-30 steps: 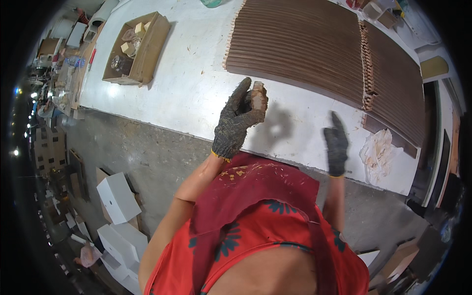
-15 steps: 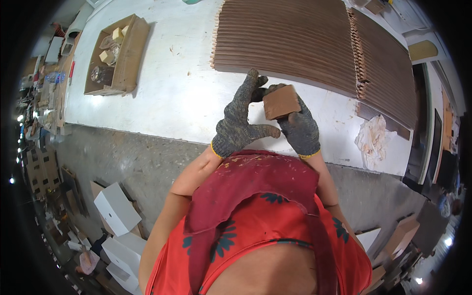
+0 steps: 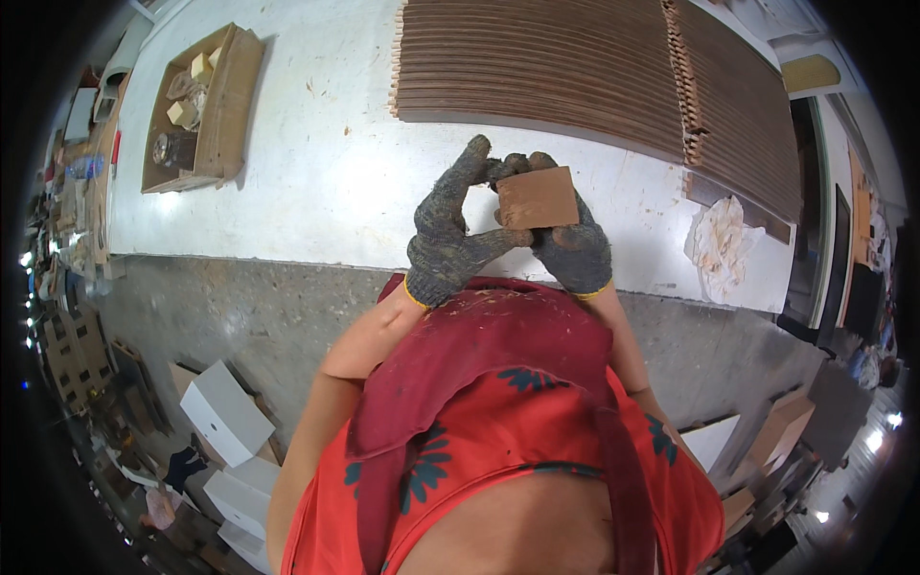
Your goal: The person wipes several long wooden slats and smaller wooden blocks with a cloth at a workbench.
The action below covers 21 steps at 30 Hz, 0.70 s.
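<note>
Brown sanding block being gripped between two grey-gloved hands above the white tabletop.

Cardboard box (image 3: 196, 105) of small odds and ends is sitting well off to the left of the fingers, on the white tabletop (image 3: 316, 182). Nearer in, the left hand (image 3: 450, 240) is closing on the left edge of the brown block (image 3: 537, 196), its thumb running under the block's lower edge and its fingers (image 3: 470, 163) curling up to the top corner. The right hand (image 3: 572, 247) is cupping the block from below and behind, fingers clamped on it, so the block is being held up in the air just off the tabletop, not resting on it. Beyond the fingertips, dark ribbed wooden slats (image 3: 546, 67) are lying in a row, and a crumpled rag (image 3: 719, 240) is lying to the right. By my reading the block is being readied or re-gripped; the next move calls for a firm one-handed hold.
</note>
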Available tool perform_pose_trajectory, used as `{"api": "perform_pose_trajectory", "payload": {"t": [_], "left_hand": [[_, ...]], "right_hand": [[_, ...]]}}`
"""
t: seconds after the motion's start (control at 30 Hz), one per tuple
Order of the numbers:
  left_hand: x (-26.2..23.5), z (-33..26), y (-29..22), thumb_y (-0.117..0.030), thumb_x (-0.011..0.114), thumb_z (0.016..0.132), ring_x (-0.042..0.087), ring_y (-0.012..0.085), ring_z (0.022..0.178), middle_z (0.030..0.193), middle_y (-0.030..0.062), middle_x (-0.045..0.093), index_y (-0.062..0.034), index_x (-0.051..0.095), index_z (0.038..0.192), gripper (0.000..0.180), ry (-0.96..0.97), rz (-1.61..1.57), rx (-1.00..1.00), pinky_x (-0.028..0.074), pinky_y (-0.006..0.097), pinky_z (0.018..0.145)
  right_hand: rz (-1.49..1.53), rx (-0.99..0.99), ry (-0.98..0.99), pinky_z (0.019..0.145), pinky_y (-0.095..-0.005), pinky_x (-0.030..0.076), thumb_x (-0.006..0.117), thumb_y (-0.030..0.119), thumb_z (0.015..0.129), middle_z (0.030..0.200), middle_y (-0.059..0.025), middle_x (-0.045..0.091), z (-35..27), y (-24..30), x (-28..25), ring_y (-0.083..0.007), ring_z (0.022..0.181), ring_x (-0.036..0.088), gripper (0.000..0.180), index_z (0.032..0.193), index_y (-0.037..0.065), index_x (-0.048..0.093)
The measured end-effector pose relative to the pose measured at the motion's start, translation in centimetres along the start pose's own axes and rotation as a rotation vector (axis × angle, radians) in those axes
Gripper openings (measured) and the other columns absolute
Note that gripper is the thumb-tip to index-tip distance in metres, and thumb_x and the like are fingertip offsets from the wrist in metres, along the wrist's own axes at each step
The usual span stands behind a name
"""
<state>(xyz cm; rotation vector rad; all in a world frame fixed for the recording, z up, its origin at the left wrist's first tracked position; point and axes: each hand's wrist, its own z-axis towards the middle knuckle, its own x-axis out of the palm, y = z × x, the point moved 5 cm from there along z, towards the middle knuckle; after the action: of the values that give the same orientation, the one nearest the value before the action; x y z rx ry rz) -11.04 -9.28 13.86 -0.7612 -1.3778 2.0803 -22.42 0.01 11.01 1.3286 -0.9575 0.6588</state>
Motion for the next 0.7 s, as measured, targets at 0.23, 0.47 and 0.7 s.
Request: {"api": "perform_pose_trajectory", "payload": {"t": [0.23, 0.47, 0.7], "left_hand": [[0.0, -1.6, 1.1, -0.002, 0.081, 0.061, 0.041, 0.0282, 0.131, 0.141, 0.0192, 0.042, -0.0045, 0.025, 0.147, 0.103, 0.055, -0.184, -0.217, 0.034, 0.041, 0.108], [-2.6, -4.1, 4.9, -0.005, 0.067, 0.081, 0.04, 0.0271, 0.131, 0.14, 0.0183, 0.044, -0.0048, 0.038, 0.142, 0.067, -0.026, -0.267, -0.614, 0.034, 0.038, 0.108], [-3.9, -5.8, 5.8, -0.003, 0.066, 0.084, 0.047, 0.0237, 0.125, 0.133, 0.0153, 0.052, -0.0048, 0.043, 0.139, 0.059, -0.079, -0.364, -0.792, 0.036, 0.035, 0.105]], "right_hand": [[-0.217, -0.25, -0.37, 0.09, -0.0302, 0.047, 0.061, 0.016, 0.089, 0.119, -0.0078, 0.055, -2.0, 2.0, -7.1, -0.0163, 0.104, 0.055, 0.047, 0.132, 0.002, 0.047], [-0.165, -0.734, -0.68, 0.094, -0.0445, 0.043, 0.057, 0.012, 0.092, 0.119, -0.0134, 0.056, -6.5, 14.6, -20.1, -0.0279, 0.111, 0.052, 0.036, 0.125, 0.001, 0.05], [-0.121, -0.678, -0.379, 0.088, -0.0405, 0.048, 0.063, 0.02, 0.089, 0.112, -0.0084, 0.058, -6.4, 16.5, -24.2, -0.0245, 0.105, 0.056, 0.036, 0.121, 0.005, 0.053]]}}
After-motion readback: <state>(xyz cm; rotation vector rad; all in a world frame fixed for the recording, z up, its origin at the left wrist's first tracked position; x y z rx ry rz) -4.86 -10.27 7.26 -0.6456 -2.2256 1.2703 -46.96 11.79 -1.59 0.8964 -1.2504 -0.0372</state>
